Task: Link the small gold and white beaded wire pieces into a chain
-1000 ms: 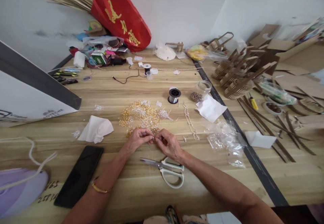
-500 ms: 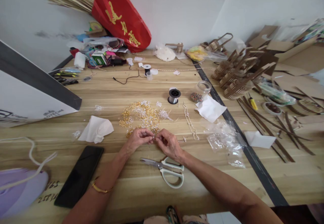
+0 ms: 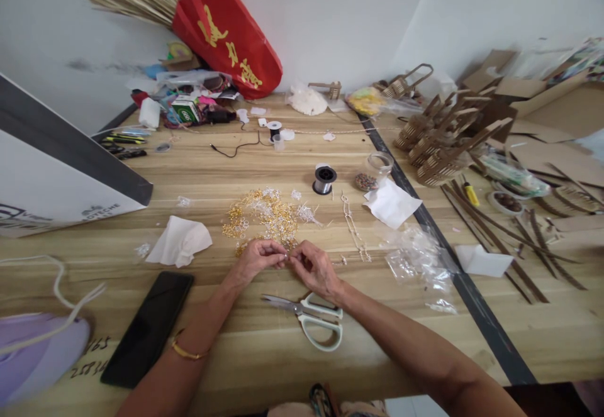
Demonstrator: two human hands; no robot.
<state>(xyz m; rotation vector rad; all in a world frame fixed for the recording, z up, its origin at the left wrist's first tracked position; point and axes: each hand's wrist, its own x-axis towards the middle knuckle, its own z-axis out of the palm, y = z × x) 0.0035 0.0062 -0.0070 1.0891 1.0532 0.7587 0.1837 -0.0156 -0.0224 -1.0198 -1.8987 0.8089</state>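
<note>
- A small piece [image 3: 287, 257] is pinched between the left hand [image 3: 257, 258] and the right hand [image 3: 315, 269] — both are closed on it.
- Joining seems to be in hand; a steady, fine grip is needed next.

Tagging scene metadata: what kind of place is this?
Probably a small craft workshop, perhaps jewellery or ornament making: a heap of gold and white beads, a spool of wire and scissors on a wooden worktable, cut cardboard baskets alongside.
</note>
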